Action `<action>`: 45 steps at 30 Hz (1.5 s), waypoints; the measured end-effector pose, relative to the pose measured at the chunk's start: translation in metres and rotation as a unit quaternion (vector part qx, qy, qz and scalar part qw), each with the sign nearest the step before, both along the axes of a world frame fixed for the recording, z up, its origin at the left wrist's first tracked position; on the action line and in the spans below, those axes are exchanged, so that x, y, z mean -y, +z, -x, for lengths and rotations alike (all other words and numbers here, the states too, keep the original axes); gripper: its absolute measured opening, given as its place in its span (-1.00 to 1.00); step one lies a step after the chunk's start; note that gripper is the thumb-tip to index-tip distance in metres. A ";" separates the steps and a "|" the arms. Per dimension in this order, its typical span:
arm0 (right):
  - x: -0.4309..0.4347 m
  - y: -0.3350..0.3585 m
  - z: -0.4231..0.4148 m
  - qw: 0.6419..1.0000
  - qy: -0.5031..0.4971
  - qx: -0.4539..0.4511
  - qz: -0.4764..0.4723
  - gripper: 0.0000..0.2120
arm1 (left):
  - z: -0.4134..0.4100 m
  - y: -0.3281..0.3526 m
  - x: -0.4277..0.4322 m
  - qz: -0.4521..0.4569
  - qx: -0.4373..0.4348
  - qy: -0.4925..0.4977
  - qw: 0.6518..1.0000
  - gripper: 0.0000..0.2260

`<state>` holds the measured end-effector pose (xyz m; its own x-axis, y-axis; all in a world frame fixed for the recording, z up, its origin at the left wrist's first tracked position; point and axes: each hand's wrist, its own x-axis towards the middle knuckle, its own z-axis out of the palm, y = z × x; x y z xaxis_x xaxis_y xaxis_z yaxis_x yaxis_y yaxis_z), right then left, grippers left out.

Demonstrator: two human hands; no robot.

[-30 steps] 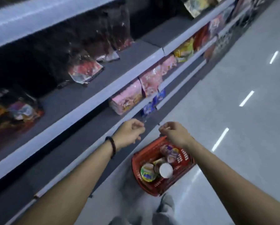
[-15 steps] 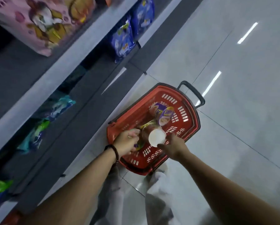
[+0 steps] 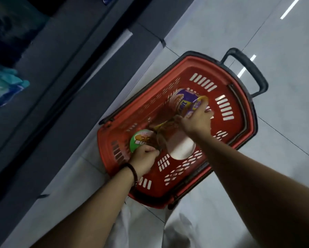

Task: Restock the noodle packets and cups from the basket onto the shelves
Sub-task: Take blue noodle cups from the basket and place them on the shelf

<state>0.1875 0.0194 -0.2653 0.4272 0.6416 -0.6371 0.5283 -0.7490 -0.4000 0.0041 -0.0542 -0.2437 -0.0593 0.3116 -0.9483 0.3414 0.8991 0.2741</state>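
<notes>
One purple cup (image 3: 187,102) (yellow-rimmed) lies in basket (image 3: 203,62).

So the basket (image 3: 194,61) is bright red with rows of slots, and its handle (image 3: 246,68) is black. The purple cup (image 3: 187,101) has yellow on it, the green-lidded cup (image 3: 139,140) has orange print, and the third cup (image 3: 182,145) shows a plain white base. Pale grey tiled floor (image 3: 221,24), dark grey shelves (image 3: 60,68), teal-blue packets (image 3: 5,86).

Both your forearms reach forward and down. Your left hand (image 3: 144,159), dark band (image 3: 132,173) at the wrist, grips a green-lidded cup (image 3: 138,141). Your right hand (image 3: 194,122) grips a purple cup (image 3: 186,102).
</notes>
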 end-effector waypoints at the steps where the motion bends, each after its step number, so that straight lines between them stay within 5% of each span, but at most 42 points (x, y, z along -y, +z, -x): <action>1: -0.010 -0.006 -0.005 1.000 0.003 -0.005 -0.003 0.20 | -0.003 -0.006 -0.002 -0.013 -0.004 -0.003 1.000 -0.85; 4: -0.033 -0.012 -0.015 0.999 0.043 -0.008 0.031 0.30 | -0.012 -0.015 -0.005 -0.020 -0.013 0.003 1.000 -0.81; 10: -0.038 -0.033 -0.018 0.954 0.244 0.163 0.068 0.30 | -0.029 -0.038 -0.011 -0.044 -0.015 -0.012 0.999 -0.94; 27: -0.042 -0.018 -0.035 0.953 0.253 0.165 0.036 0.27 | -0.028 -0.050 -0.007 -0.079 -0.024 0.067 0.994 -0.92; 36: -0.025 0.117 -0.043 0.970 0.240 -0.020 -0.011 0.06 | -0.019 0.061 -0.019 -0.252 0.072 0.044 0.964 -0.16; 41: -0.022 0.249 -0.045 0.935 0.337 -0.073 -0.086 0.19 | -0.006 0.175 -0.050 -0.164 0.189 0.202 0.947 -0.29; 45: -0.036 0.370 -0.047 0.879 0.452 -0.106 -0.107 0.11 | 0.016 0.278 -0.072 -0.073 0.339 0.175 0.922 -0.30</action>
<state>0.2342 0.0553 0.1044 -0.4331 0.7724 -0.4645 0.7658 0.0436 -0.6416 -0.0123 0.0177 0.0346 0.4096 0.5135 -0.7540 -0.2562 0.8580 0.4452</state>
